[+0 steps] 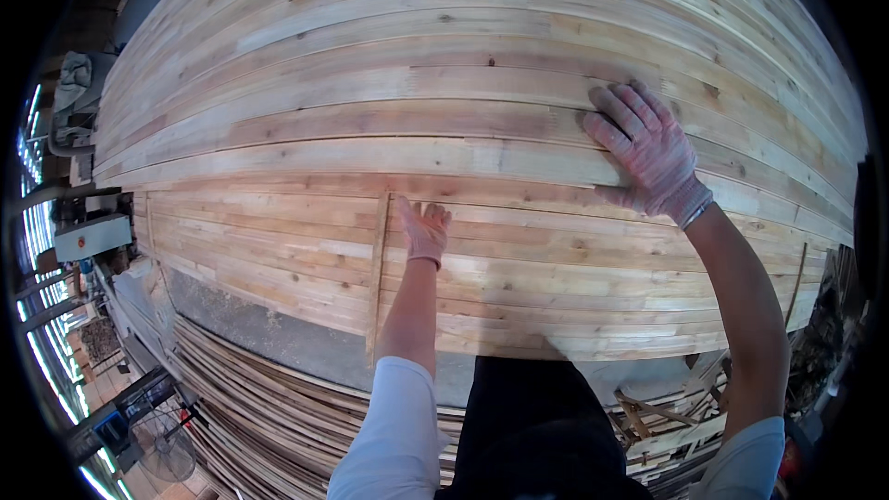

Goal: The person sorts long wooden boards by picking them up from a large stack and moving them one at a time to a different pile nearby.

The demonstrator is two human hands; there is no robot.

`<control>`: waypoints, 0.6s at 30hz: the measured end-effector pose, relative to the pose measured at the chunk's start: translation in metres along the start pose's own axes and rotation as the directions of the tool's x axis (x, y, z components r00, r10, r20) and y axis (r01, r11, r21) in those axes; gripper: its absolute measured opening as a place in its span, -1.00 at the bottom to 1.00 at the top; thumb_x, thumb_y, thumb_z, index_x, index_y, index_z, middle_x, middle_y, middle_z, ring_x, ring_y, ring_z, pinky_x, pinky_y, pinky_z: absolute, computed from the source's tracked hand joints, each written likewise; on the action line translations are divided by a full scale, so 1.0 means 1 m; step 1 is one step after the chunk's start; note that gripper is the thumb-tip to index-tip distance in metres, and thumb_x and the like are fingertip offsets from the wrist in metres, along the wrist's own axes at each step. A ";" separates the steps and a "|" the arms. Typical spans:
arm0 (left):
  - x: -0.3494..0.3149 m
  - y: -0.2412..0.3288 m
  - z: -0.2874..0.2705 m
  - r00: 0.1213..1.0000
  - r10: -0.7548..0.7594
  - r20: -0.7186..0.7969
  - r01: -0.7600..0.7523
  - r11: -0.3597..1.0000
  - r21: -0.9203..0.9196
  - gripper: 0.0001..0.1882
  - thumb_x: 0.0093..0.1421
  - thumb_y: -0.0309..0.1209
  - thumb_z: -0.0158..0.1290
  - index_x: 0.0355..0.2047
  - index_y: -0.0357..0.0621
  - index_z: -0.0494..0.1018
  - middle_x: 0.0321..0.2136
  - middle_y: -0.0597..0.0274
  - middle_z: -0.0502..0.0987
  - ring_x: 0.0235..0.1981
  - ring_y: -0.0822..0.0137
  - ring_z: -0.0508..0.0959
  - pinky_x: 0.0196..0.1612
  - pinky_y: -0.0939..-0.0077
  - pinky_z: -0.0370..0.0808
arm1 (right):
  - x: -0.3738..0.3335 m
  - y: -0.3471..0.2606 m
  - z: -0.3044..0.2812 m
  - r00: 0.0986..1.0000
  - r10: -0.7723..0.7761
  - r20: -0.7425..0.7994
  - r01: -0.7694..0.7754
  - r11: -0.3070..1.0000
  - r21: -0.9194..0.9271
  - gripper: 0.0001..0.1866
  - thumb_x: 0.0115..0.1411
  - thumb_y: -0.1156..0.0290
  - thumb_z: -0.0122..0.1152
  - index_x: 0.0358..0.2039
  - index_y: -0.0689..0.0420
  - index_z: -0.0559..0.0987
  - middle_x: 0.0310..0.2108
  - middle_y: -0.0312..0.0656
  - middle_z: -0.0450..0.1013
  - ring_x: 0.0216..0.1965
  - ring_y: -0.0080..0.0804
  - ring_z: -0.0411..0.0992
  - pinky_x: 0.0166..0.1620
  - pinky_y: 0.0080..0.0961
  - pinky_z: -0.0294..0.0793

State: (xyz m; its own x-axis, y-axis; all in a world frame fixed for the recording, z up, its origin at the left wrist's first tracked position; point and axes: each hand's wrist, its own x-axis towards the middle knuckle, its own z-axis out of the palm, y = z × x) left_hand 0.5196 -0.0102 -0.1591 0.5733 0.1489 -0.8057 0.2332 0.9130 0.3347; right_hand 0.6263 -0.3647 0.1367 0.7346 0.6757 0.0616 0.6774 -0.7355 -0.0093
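Observation:
My right hand [650,153], in a pale reddish knit work glove, lies across the front planks of a raised layer of light wooden boards [370,83]. Its fingers and thumb are spread over the wood. My left hand [427,231], gloved alike, is over a lower layer of boards [519,264], just in front of the raised layer's edge. Its fingers are loosely bent and apart, with nothing visible in them. Close beside its thumb, a thin wooden strip [379,264] runs crosswise over the lower boards toward me.
Long narrow wood strips [259,393] are piled below at the left front. More scrap wood [662,421] lies at the right. A light box-shaped unit [93,237] stands at the left, with a fan [162,444] lower down. Another thin strip [796,287] crosses the boards at right.

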 end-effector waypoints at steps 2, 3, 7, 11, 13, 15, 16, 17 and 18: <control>0.032 0.005 0.001 0.999 0.038 -0.029 -0.038 0.999 -0.005 -0.02 -0.09 0.23 0.15 0.22 0.09 0.00 0.04 0.14 0.26 -0.12 0.17 0.37 0.04 0.09 0.32 | 0.005 0.000 0.002 1.000 -0.007 0.003 0.007 1.000 0.014 -0.09 -0.44 0.00 0.38 0.04 -0.05 0.33 0.14 -0.15 0.19 0.18 -0.12 0.13 0.28 -0.13 0.04; 0.040 0.007 0.007 0.994 0.078 -0.072 -0.078 0.997 -0.006 -0.05 -0.10 0.21 0.16 0.20 0.10 0.04 0.04 0.17 0.26 -0.10 0.16 0.38 0.05 0.09 0.31 | 0.007 0.001 0.004 1.000 -0.013 0.007 0.013 1.000 0.020 -0.09 -0.45 0.00 0.38 0.03 -0.04 0.33 0.14 -0.15 0.20 0.18 -0.11 0.14 0.27 -0.12 0.05; 0.044 0.007 0.031 0.975 0.144 -0.168 -0.157 0.985 -0.068 -0.38 0.04 0.03 0.14 0.01 -0.05 0.29 -0.06 0.21 0.39 -0.05 0.16 0.42 0.04 0.11 0.38 | 0.004 0.005 0.010 1.000 -0.001 -0.010 0.001 1.000 0.021 -0.10 -0.46 0.00 0.36 0.02 -0.03 0.36 0.12 -0.14 0.22 0.15 -0.08 0.17 0.24 -0.09 0.09; 0.050 0.015 0.012 0.987 0.116 -0.115 -0.131 0.982 -0.136 -0.56 0.08 -0.12 0.16 -0.14 -0.11 0.39 -0.14 0.21 0.45 -0.11 0.21 0.44 -0.04 0.16 0.47 | 0.007 0.004 0.007 1.000 0.004 -0.004 -0.004 1.000 0.011 -0.12 -0.41 -0.05 0.31 0.02 -0.02 0.37 0.12 -0.14 0.22 0.14 -0.08 0.18 0.24 -0.09 0.10; 0.049 0.017 0.015 0.990 0.099 -0.096 -0.110 0.987 -0.120 -0.57 0.06 -0.13 0.19 -0.15 -0.11 0.39 -0.15 0.22 0.46 -0.12 0.22 0.45 -0.06 0.19 0.48 | 0.008 0.003 0.008 1.000 -0.008 0.000 0.008 1.000 -0.014 -0.13 -0.40 -0.07 0.29 0.02 -0.02 0.37 0.12 -0.13 0.23 0.14 -0.08 0.19 0.23 -0.09 0.11; 0.044 0.017 0.013 0.984 0.119 -0.131 -0.134 0.985 -0.109 -0.55 0.05 -0.14 0.20 -0.14 -0.10 0.39 -0.15 0.23 0.45 -0.12 0.23 0.45 -0.07 0.23 0.49 | 0.008 0.001 0.008 1.000 -0.007 0.006 0.008 0.999 -0.032 -0.13 -0.39 -0.08 0.28 0.02 -0.01 0.37 0.11 -0.13 0.23 0.14 -0.08 0.19 0.23 -0.09 0.11; 0.040 0.016 0.010 0.987 0.115 -0.115 -0.125 0.988 -0.087 -0.54 0.05 -0.14 0.21 -0.13 -0.10 0.39 -0.15 0.23 0.45 -0.12 0.24 0.45 -0.07 0.25 0.49 | 0.008 0.001 0.008 1.000 -0.002 0.008 0.002 0.999 -0.037 -0.13 -0.39 -0.08 0.28 0.02 -0.01 0.37 0.11 -0.12 0.23 0.14 -0.08 0.19 0.23 -0.09 0.11; 0.036 0.015 0.007 0.989 0.111 -0.099 -0.118 0.991 -0.067 -0.53 0.04 -0.14 0.21 -0.12 -0.09 0.39 -0.15 0.24 0.45 -0.13 0.24 0.45 -0.07 0.26 0.49 | 0.008 0.000 0.008 1.000 0.002 0.011 -0.001 0.999 -0.041 -0.14 -0.39 -0.08 0.27 0.02 -0.01 0.37 0.11 -0.12 0.23 0.14 -0.07 0.18 0.23 -0.09 0.11; 0.031 0.017 0.006 0.990 0.110 -0.084 -0.113 0.993 -0.037 -0.53 0.04 -0.14 0.22 -0.11 -0.09 0.39 -0.15 0.25 0.45 -0.14 0.24 0.46 -0.08 0.27 0.49 | 0.007 0.001 0.009 1.000 0.001 0.003 -0.001 1.000 -0.031 -0.13 -0.38 -0.08 0.27 0.03 -0.01 0.37 0.11 -0.12 0.23 0.15 -0.07 0.18 0.23 -0.09 0.11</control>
State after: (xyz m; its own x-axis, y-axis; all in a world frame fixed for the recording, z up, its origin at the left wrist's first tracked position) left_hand 0.5457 0.0080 -0.1752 0.5272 0.2795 -0.8025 0.1378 0.9037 0.4053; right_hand 0.6322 -0.3600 0.1283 0.7351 0.6754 0.0591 0.6754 -0.7371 0.0219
